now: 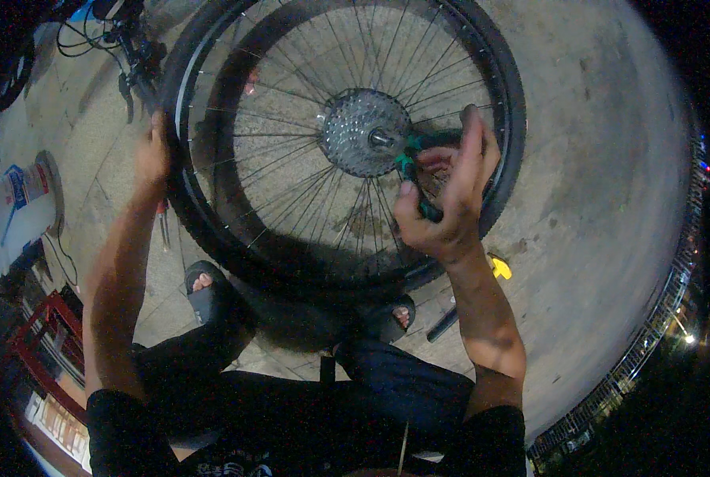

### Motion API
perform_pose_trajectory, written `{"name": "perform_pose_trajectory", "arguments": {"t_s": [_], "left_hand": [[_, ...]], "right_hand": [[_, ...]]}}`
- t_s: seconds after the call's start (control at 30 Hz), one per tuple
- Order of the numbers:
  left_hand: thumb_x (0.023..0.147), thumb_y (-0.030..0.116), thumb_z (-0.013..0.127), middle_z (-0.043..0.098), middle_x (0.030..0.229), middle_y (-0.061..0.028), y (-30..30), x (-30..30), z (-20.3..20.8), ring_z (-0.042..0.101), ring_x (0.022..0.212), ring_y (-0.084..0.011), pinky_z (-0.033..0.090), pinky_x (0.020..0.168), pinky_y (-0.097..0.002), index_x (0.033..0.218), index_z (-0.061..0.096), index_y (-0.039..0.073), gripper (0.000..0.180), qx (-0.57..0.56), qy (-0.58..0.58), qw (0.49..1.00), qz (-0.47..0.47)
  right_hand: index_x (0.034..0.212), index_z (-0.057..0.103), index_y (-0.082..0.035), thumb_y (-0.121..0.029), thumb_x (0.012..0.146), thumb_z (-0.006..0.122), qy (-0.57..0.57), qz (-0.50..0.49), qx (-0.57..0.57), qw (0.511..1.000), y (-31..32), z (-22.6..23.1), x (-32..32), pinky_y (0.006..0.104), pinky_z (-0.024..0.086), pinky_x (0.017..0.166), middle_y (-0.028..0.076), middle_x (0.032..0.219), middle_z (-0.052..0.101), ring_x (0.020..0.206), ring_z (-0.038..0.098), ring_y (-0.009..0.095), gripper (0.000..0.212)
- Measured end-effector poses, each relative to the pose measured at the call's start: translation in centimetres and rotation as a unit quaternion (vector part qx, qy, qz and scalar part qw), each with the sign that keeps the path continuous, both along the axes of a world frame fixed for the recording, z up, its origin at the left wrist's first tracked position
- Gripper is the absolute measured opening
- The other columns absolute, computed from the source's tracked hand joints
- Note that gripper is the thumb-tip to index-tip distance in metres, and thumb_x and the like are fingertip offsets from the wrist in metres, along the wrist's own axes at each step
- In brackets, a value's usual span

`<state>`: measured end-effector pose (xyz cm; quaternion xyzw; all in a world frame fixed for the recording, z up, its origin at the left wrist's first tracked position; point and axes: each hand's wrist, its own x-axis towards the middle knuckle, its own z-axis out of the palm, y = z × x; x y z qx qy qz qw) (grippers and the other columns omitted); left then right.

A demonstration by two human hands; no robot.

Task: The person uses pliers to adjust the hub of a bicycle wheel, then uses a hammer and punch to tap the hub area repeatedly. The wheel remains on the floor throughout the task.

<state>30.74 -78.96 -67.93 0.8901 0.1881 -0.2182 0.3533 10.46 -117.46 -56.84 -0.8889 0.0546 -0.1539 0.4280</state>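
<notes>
Pale paved floor lies beneath a bicycle wheel. The left hand grips the wheel's left edge; the right hand holds green-and-black pliers, handles spread, beside its axle. The cassette is fitted; axle work seems unfinished.

A black-tyred wheel rings its silver cassette; a green-and-black tool (handles splayed) sits at the cassette's right edge.

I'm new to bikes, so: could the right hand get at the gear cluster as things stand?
Probably yes: the right hand holds a green tool by the gear cluster, with nothing visibly blocking it.
</notes>
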Motion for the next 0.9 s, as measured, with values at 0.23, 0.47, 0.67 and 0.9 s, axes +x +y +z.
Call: {"name": "perform_pose_trajectory", "arguments": {"t_s": [0.23, 0.47, 0.67, 0.9], "left_hand": [[0.090, 0.067, 0.034, 0.061, 0.112, -0.0208, 0.6, 0.1, -2.1, 0.057, 0.104, -0.0311, 0.040, 0.093, -0.0389, 0.123, 0.055, -0.003, 0.080, -0.039, -0.015, 0.998, 0.054], [0.091, 0.064, 0.036, 0.059, 0.117, -0.0207, -1.5, -0.7, -0.4, 0.055, 0.108, -0.0301, 0.039, 0.096, -0.0375, 0.127, 0.053, -0.004, 0.079, -0.024, -0.024, 0.997, 0.067], [0.091, 0.062, 0.039, 0.059, 0.117, -0.0209, 0.3, -0.1, -2.2, 0.055, 0.107, -0.0287, 0.038, 0.097, -0.0365, 0.125, 0.054, -0.006, 0.077, -0.035, -0.055, 0.996, 0.061], [0.091, 0.062, 0.040, 0.060, 0.116, -0.0220, -1.3, -0.4, -0.8, 0.056, 0.108, -0.0290, 0.038, 0.097, -0.0364, 0.122, 0.054, -0.009, 0.078, -0.052, -0.065, 0.995, 0.063]], "right_hand": [[0.143, 0.013, 0.008, -0.007, 0.065, 0.060, -0.020, 0.033, -0.032, 0.999, 0.2, 0.3, 0.0, 0.0332, 0.050, 0.079, 0.031, 0.137, 0.021, 0.102, 0.047, 0.031, 0.092], [0.144, 0.007, 0.006, -0.003, 0.067, 0.057, -0.003, 0.052, -0.044, 0.998, 0.6, 0.6, -0.5, 0.0356, 0.046, 0.086, 0.028, 0.140, 0.016, 0.091, 0.053, 0.025, 0.092], [0.145, 0.005, 0.005, -0.003, 0.069, 0.056, -0.011, 0.064, -0.053, 0.996, 0.8, 0.6, -0.4, 0.0356, 0.047, 0.086, 0.028, 0.141, 0.014, 0.091, 0.055, 0.026, 0.092], [0.144, 0.010, 0.006, -0.005, 0.069, 0.063, -0.004, 0.035, 0.003, 0.999, 0.7, -0.1, -0.8, 0.0342, 0.053, 0.080, 0.032, 0.143, 0.010, 0.109, 0.049, 0.035, 0.093]]}}
